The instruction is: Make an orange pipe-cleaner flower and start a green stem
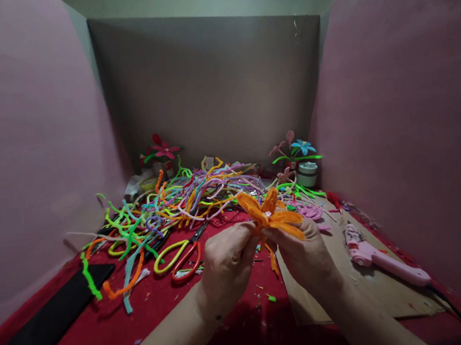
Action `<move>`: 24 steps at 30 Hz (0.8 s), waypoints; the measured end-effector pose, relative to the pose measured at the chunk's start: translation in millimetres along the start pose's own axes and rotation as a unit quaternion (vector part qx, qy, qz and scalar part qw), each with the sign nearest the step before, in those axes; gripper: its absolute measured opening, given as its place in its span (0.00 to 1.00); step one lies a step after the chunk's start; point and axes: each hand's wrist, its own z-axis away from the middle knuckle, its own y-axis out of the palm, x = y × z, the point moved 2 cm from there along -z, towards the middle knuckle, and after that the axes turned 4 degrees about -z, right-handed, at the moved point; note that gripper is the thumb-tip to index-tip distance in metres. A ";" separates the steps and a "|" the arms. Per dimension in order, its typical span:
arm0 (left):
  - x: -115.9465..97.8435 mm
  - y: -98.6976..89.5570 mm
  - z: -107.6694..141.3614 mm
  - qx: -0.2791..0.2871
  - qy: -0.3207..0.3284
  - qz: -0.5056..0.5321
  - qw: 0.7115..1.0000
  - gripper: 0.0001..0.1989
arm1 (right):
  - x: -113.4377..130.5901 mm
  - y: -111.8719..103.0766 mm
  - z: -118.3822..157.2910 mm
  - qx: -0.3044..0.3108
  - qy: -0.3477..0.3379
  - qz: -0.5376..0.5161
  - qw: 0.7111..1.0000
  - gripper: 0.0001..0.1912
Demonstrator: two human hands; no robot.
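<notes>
An orange pipe-cleaner flower (pixel 285 219) with several looped petals and a small pale centre is held up over the red cloth. My left hand (pixel 228 258) pinches its base from the left, fingers curled in. From the right, my right hand (pixel 307 249) is closed on the flower's underside, its fingers partly behind the petals. Orange stem ends (pixel 272 258) hang down between the two hands. Scissors (pixel 186 258) with one yellow and one red handle lie on the cloth just left of my left hand.
A tangled heap of coloured pipe cleaners (pixel 192 196) spreads behind the hands. At right, a pink glue gun (pixel 388 264) lies on a cardboard sheet (pixel 310 307). Finished flowers (pixel 302 146) and a lidded jar (pixel 307 175) stand at the back. A black strip (pixel 52 317) lies left.
</notes>
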 end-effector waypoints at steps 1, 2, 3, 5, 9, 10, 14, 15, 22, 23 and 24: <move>-0.2 -0.1 -0.3 -0.004 0.000 0.004 1.000 0.05 | 1.6 1.0 0.8 0.013 -0.012 0.006 1.000 0.05; -0.5 -0.2 -0.7 -0.006 -0.002 0.008 1.000 0.04 | 3.1 2.0 1.5 0.024 -0.023 0.012 0.999 0.05; -0.9 -0.3 -1.4 -0.004 -0.008 0.012 1.000 0.04 | 4.4 2.8 2.1 0.031 -0.031 0.020 0.999 0.04; -1.9 -1.1 -3.8 0.010 -0.037 0.035 0.999 0.05 | 6.1 3.1 2.7 0.028 -0.041 0.041 0.998 0.04; -5.0 -2.6 -11.2 0.116 -0.129 0.160 0.972 0.06 | 6.2 -1.0 1.5 0.001 -0.062 0.077 0.995 0.03; -5.7 -2.4 -12.5 0.146 -0.148 0.191 0.959 0.07 | 5.4 -2.1 1.1 -0.002 -0.067 0.080 0.995 0.02; -3.9 -0.7 -13.0 0.134 -0.151 0.189 0.961 0.07 | 1.3 -3.5 1.3 0.000 -0.071 0.079 0.994 0.03; -2.7 -0.3 -12.2 0.109 -0.143 0.170 0.969 0.07 | 1.1 -3.1 1.9 0.001 -0.071 0.081 0.994 0.03; -3.8 -2.2 -9.1 0.026 -0.087 0.105 0.990 0.09 | 11.6 5.8 2.3 0.079 -0.098 0.150 0.981 0.06; -4.1 -3.1 -9.8 0.023 -0.083 0.104 0.991 0.09 | 12.7 6.6 1.6 0.081 -0.101 0.154 0.980 0.07; -4.0 -4.1 -10.8 0.023 -0.080 0.106 0.991 0.10 | 13.3 7.2 0.8 0.079 -0.101 0.154 0.980 0.09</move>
